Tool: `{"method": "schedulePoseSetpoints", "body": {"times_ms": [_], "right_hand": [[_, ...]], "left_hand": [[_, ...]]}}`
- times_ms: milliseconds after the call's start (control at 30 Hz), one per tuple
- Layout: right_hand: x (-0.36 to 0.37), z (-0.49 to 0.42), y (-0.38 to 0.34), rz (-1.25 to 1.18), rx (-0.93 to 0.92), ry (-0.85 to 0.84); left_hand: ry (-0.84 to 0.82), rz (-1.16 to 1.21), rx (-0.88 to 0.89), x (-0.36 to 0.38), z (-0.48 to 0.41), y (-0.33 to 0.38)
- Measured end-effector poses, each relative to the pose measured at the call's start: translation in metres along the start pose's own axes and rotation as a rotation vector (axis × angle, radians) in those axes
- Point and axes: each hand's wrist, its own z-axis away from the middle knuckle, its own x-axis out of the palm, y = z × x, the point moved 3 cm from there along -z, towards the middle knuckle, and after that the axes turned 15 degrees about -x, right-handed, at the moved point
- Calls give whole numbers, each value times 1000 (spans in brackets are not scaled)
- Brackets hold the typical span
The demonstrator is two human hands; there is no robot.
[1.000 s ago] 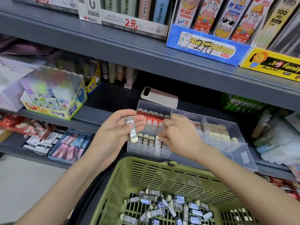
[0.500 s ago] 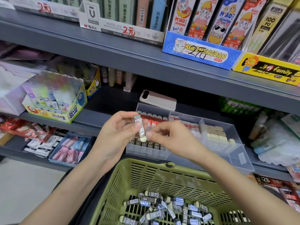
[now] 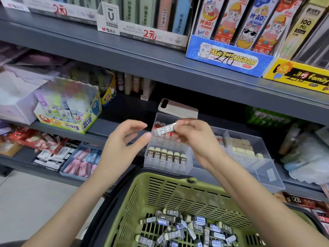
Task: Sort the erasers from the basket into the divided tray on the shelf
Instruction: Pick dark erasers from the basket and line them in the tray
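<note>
My right hand [image 3: 194, 138] pinches a grey-sleeved 2B eraser [image 3: 163, 130] by its white end, holding it level above the clear divided tray [image 3: 267, 177] on the shelf. Just left of the eraser my left hand [image 3: 122, 145] hovers with loosely curved fingers, holding nothing. In the tray's front left compartment stands a row of several upright 2B erasers [image 3: 167, 156]; red-sleeved ones show behind it and cream blocks [image 3: 243, 147] fill the right part. Below, a green basket [image 3: 160, 196] contains a heap of several 2B erasers [image 3: 188, 229].
A phone [image 3: 178, 108] leans behind the tray. A glue-stick box [image 3: 71, 111] stands on the shelf to the left, with pink and blue erasers [image 3: 83, 163] below it. The upper shelf [image 3: 160, 63] overhangs, loaded with pencil-lead boxes.
The eraser has passed from my left hand to my right hand and turned from upright to level. My left hand let go and drew slightly left.
</note>
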Motion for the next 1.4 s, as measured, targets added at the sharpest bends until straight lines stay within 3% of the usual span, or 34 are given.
{"method": "schedulePoseSetpoints", "body": {"times_ms": [100, 167, 600, 700, 867, 933, 1000, 1100, 1267, 1400], "right_hand": [[4, -7, 3, 524, -167, -136], [17, -6, 11, 687, -185, -257], [44, -2, 31, 837, -107, -357], [32, 8, 17, 818, -203, -284], [-15, 82, 3, 525, -447, -102], [-36, 119, 25, 528, -391, -87], [-53, 149, 65, 563, -224, -98], [-68, 182, 133, 756, 23, -225], [-50, 195, 204, 1079, -114, -514], [-40, 187, 227, 1237, -137, -582]], "left_hand": [[33, -287, -31, -5, 9, -15], [22, -399, -24, -4, 16, -23], [48, -533, 20, 3, 28, -28], [63, -588, 56, 0, 36, -25], [79, -740, 97, -3, 61, -25], [52, -834, 160, -1, 72, -26], [18, -916, 204, 1, 82, -27], [8, -967, 264, 4, 95, -25], [-32, -893, 279, 17, 115, -23], [-125, -704, 84, 28, 120, -30]]}}
